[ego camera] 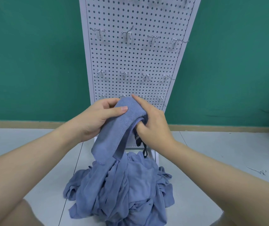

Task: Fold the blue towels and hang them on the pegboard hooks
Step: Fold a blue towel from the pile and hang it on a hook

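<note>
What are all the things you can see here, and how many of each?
towel in the hands: one, blue, folded over and held up in front of the pegboard
towel pile: one heap, blue, on the floor below the hands
pegboard: one, white, standing against the green wall
hooks: several rows, silver, all bare
loose hook: one, silver, on the floor at right
black loop: one, dangling under the right hand
left hand: gripping the towel
right hand: pinching the towel

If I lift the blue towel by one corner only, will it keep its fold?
Probably not. The blue towel droops limply between the left hand and right hand, so it looks floppy. Its thin, sagging cloth suggests it is light and would likely unfold.
</note>
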Motion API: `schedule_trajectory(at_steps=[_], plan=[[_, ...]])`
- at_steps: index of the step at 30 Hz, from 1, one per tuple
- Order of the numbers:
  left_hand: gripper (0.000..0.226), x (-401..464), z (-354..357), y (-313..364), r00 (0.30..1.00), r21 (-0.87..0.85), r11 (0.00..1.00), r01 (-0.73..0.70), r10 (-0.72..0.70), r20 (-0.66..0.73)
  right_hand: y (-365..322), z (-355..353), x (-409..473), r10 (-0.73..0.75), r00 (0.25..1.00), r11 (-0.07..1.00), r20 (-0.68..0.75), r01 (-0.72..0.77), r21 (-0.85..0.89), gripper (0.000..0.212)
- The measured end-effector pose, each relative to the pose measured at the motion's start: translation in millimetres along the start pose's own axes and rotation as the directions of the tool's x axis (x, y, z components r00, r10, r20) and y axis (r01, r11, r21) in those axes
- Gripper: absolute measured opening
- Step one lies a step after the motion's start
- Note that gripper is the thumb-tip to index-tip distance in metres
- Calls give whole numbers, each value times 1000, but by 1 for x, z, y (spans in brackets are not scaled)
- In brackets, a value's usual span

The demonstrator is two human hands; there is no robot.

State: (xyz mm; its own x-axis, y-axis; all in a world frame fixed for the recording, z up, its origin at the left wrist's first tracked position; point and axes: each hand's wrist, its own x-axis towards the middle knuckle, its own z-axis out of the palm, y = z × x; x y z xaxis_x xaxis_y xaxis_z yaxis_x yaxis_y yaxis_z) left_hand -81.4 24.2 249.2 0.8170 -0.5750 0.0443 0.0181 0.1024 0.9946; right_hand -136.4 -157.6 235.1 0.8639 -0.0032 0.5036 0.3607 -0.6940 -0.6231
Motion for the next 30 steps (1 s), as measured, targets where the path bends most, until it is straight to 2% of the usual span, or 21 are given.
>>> schedule_trajectory(at_steps=[5, 7, 9, 11, 12, 15, 19, 25, 30], plan=[[40, -1, 1, 2, 991, 59, 997, -40, 47, -125, -8, 2, 1, 76, 995, 993, -69, -70, 90, 62], [32, 1, 3, 0, 955, 233, 966, -110, 167, -244, -11, 0, 3, 133, 985, 984, -112, -117, 135, 53], [23, 3, 5, -3, 854, 504, 840, -200, 402, -331, -13, -4, 7, 198, 967, 971, -161, -172, 166, 36], [16, 1, 10, -4, 765, 681, 676, -282, 587, -266, -13, -9, 12, 257, 945, 957, -204, -219, 191, 23], [17, 0, 13, -5, 753, 717, 622, -315, 624, -211, -12, -12, 15, 273, 935, 953, -225, -231, 195, 19], [37, -3, 29, -9, 806, 757, 578, -306, 581, -117, -13, -17, 19, 292, 923, 948, -249, -246, 200, 16], [39, -5, 48, -18, 817, 744, 595, -303, 564, -118, -16, -20, 21, 310, 926, 934, -216, -254, 252, 27], [30, -3, 61, -16, 765, 702, 647, -297, 602, -231, -29, -20, 20, 292, 939, 920, -180, -224, 323, 26], [34, -2, 63, 13, 675, 676, 657, -333, 667, -316, -58, -28, 28, 236, 949, 905, -208, -137, 402, 32]])
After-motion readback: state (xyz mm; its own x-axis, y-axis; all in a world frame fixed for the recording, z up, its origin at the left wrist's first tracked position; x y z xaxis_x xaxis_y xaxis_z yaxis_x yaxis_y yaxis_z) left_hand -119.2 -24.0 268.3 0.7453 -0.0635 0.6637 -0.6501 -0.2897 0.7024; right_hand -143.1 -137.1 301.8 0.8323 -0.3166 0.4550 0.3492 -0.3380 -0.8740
